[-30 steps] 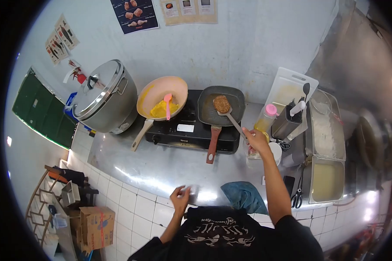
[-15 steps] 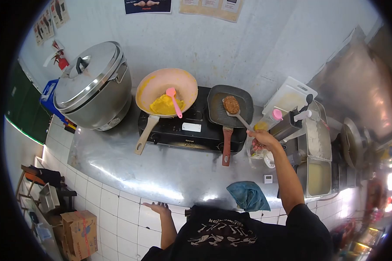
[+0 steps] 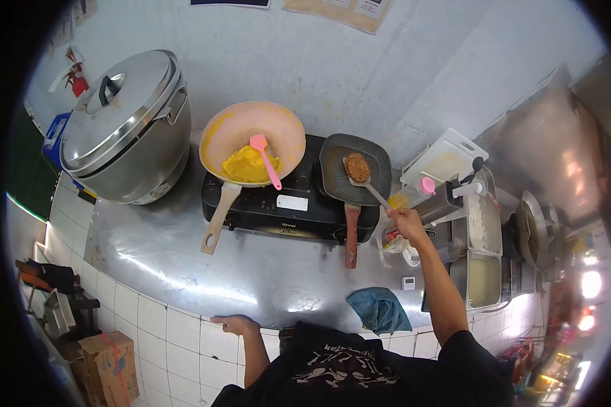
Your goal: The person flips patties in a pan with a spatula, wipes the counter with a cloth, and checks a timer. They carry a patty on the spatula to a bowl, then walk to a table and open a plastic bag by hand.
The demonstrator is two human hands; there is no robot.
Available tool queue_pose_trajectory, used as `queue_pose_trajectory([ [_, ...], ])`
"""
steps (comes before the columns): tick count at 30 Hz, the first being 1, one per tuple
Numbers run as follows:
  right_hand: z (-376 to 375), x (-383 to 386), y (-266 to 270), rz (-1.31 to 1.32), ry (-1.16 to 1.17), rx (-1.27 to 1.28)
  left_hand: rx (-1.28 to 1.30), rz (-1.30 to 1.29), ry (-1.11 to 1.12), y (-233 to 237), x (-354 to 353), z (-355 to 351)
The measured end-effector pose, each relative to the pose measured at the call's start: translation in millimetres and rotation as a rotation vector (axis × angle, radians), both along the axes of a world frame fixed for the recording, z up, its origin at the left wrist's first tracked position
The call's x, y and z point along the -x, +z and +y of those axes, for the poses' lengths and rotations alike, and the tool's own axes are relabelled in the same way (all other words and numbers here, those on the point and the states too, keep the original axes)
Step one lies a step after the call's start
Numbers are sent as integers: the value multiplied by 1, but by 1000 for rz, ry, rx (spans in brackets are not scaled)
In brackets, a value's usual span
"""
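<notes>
My right hand (image 3: 407, 224) is closed around the handle of a grey spatula (image 3: 378, 197). A browned patty (image 3: 357, 167) lies on the spatula's blade, over the dark square grill pan (image 3: 332, 186) with its reddish-brown handle. My left hand (image 3: 241, 325) is at the counter's front edge, a finger stretched out to the left and nothing visible in it. On the stove's left side, a pale round pan (image 3: 214, 136) holds yellow scrambled egg (image 3: 244, 166). A pink spatula (image 3: 267, 163) leans in that pan.
Both pans rest on a black two-burner gas stove (image 3: 292, 224). To its left stands a large lidded steel pot (image 3: 132, 136). A blue cloth (image 3: 380, 311) and small timer (image 3: 408, 283) lie near the front edge. Bottles, a white board (image 3: 448, 156) and metal trays (image 3: 483, 281) crowd the right.
The view has shifted slightly, so the scene sits further left. My left hand has gone from spread fingers to a more bent shape at the counter edge. The patty stays on the grey spatula.
</notes>
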State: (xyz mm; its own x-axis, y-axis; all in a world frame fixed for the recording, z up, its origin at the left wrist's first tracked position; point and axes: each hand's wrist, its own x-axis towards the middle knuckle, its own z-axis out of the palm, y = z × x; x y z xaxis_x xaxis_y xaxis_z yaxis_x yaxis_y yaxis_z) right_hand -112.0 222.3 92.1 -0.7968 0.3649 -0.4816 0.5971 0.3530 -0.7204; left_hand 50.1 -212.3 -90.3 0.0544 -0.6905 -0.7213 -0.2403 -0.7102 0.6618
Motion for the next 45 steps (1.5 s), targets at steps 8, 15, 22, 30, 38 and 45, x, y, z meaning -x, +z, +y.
queue_pose_trajectory([
  [8,30,2,-29,309,89,-375,-10,-116,-1,20,4,5],
  [15,30,-6,6,316,123,-367,31,-212,-18,4,2,1],
  [22,42,-8,-5,301,109,-298,70,-221,-19,4,1,4],
  [30,48,-9,26,336,121,-259,54,-231,-17,18,4,8],
  [38,42,-13,83,347,137,-316,39,-236,-42,18,5,8],
  [45,53,-16,8,266,157,-323,36,-256,-47,13,4,6],
])
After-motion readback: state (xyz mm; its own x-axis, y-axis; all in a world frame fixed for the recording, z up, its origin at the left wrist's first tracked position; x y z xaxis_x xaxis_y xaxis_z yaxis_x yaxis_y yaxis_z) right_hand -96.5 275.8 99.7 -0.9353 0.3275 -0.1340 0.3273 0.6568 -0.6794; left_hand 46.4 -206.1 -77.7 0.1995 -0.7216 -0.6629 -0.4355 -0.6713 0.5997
